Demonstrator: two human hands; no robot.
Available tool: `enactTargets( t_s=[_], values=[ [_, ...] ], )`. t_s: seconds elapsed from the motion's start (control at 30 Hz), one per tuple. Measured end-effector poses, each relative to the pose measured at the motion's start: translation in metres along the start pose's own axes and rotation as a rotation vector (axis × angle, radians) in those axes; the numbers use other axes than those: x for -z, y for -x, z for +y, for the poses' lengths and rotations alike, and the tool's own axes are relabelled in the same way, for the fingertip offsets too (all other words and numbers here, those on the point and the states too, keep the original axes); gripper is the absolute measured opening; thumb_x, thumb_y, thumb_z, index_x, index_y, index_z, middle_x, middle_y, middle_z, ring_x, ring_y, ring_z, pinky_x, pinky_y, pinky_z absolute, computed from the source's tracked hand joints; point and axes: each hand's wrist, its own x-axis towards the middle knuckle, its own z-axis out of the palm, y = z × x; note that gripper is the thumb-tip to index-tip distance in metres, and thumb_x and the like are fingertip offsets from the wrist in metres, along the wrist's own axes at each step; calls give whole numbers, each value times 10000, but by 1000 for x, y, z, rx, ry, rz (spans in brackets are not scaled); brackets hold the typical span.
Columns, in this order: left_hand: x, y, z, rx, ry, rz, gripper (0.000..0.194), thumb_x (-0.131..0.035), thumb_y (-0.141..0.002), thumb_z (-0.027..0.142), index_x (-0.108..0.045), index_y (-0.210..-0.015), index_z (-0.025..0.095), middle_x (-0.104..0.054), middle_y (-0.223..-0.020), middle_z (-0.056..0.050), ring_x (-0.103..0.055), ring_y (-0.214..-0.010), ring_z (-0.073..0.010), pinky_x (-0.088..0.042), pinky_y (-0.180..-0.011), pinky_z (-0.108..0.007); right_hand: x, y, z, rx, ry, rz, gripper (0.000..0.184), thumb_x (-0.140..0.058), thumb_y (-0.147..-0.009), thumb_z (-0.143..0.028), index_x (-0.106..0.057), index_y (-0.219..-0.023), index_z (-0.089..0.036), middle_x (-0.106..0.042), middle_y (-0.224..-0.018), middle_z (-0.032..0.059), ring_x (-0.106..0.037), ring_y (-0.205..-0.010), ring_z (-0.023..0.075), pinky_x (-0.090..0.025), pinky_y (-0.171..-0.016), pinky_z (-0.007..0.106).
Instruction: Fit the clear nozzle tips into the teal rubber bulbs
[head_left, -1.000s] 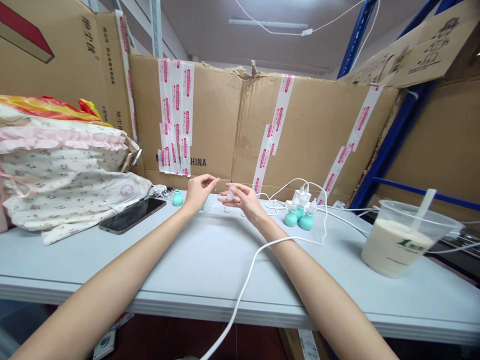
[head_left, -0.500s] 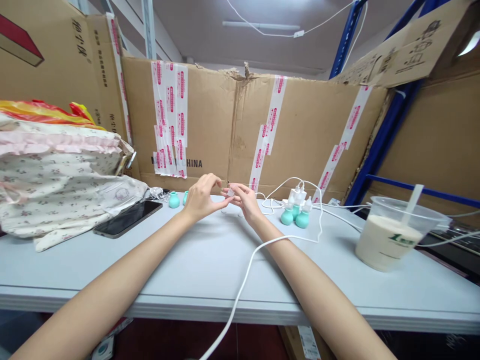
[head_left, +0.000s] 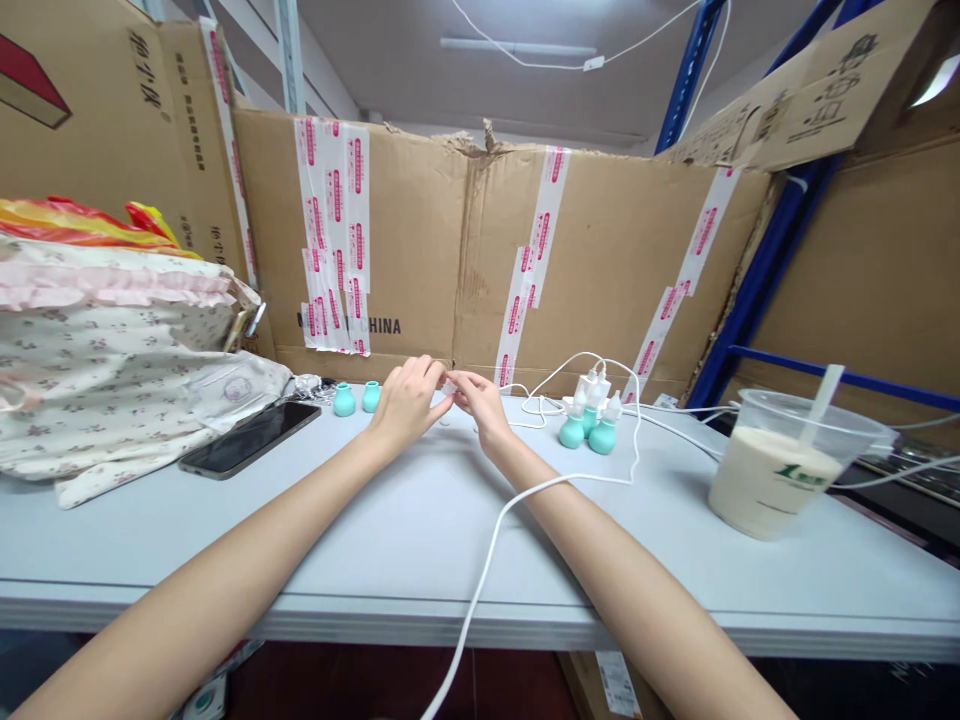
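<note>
My left hand (head_left: 409, 402) and my right hand (head_left: 481, 408) meet above the middle of the table, fingertips bent together. Between them is a small translucent plastic piece (head_left: 450, 388), mostly covered by the fingers, so its exact kind does not show. My right fingers pinch it, and my left fingers and thumb close on its other side. Two teal round bulbs (head_left: 344, 400) with open necks stand left of my left hand. To the right of my right hand stand several teal bulbs with clear tips (head_left: 602, 432), grouped together.
A white cable (head_left: 491, 560) crosses the table (head_left: 360, 560) and passes over my right forearm. A white charger (head_left: 594, 384) sits behind the bulbs. At right stands a cup of milky drink (head_left: 776, 480) with a straw. A phone (head_left: 251, 440) and floral cloth bag (head_left: 112, 350) lie left.
My left fingers have closed in toward my right hand, and the gap between them has shrunk. The translucent piece, visible in my right fingers before, is now mostly covered.
</note>
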Motion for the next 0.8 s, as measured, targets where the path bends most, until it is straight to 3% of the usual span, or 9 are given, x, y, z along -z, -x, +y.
enactTargets(
  t_s=[0.2, 0.37, 0.6, 0.8],
  values=[
    [-3, 0, -7, -29, 24, 38, 148, -486, -819, 324, -518, -840, 181, -566, -810, -53, -498, -781, -202, -326, -672, -312, 2, 3, -5, -64, 56, -54, 307, -625, -642, -426, -660, -837, -192, -647, -803, 13, -582, -742, 123, -433, -680, 243],
    [-3, 1, -7, -53, 4, 73, 158, -476, -823, 332, -515, -799, 181, -565, -771, -42, -493, -765, -199, -331, -658, -317, 4, 3, -11, -34, 39, -94, 309, -671, -619, -385, -670, -847, -176, -662, -790, 29, -597, -793, 144, -445, -763, 279],
    [-4, 2, -2, 62, 26, 67, 171, -517, -789, 341, -527, -837, 177, -546, -870, -67, -481, -877, -216, -388, -647, -291, 2, 2, -4, 7, -3, -105, 349, -689, -611, -373, -662, -896, -173, -672, -864, 43, -600, -844, 156, -458, -782, 288],
    [-12, 3, -9, 45, 73, 51, 136, -494, -799, 280, -551, -883, 190, -582, -915, -62, -510, -895, -210, -414, -649, -282, 6, -3, 0, -25, 120, -137, 460, -624, -691, -448, -575, -1092, -227, -656, -938, 35, -598, -914, 166, -450, -782, 293]
  ],
)
